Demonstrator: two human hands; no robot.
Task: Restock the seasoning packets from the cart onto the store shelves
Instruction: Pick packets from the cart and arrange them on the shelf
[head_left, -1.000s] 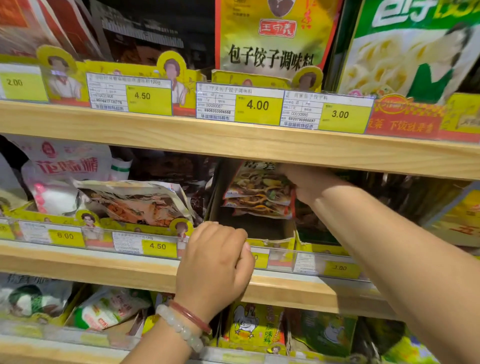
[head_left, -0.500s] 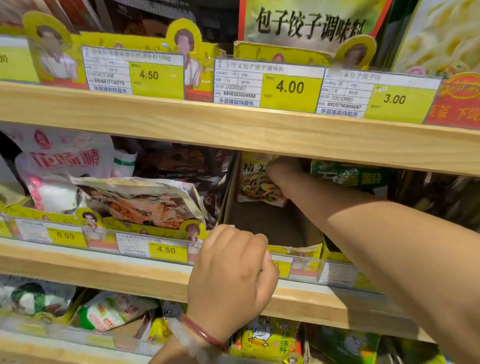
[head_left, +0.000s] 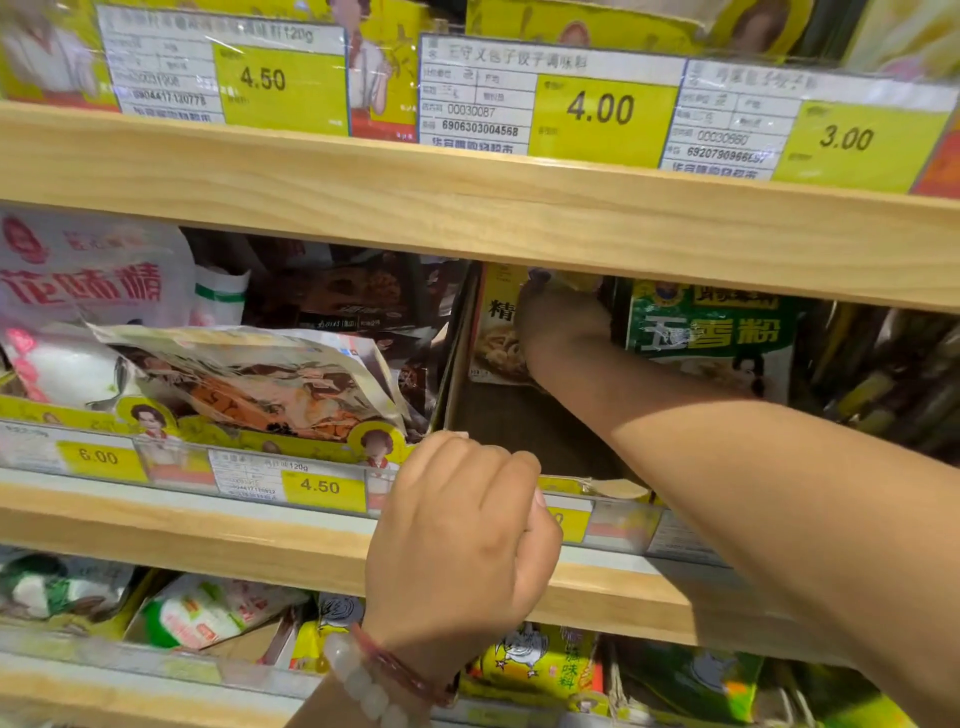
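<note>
The right hand (head_left: 563, 325) has reached deeper, fingers pinching the packet (head_left: 496, 332) now upright at the box's (head_left: 457, 374) back; the left hand (head_left: 457, 540) stays clenched, empty, on the shelf edge (head_left: 208, 535).

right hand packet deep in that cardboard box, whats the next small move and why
Probably let go and draw the right hand out. The seasoning packet already stands upright at the back of the cardboard box, beside the green packet, while the left hand steadies the box's front edge.

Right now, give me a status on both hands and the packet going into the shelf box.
Right hand deep in cardboard box, grip on seasoning packet, packet upright at back. Left hand curled on shelf edge. Green five-spice packet close beside; nothing blocking.
</note>
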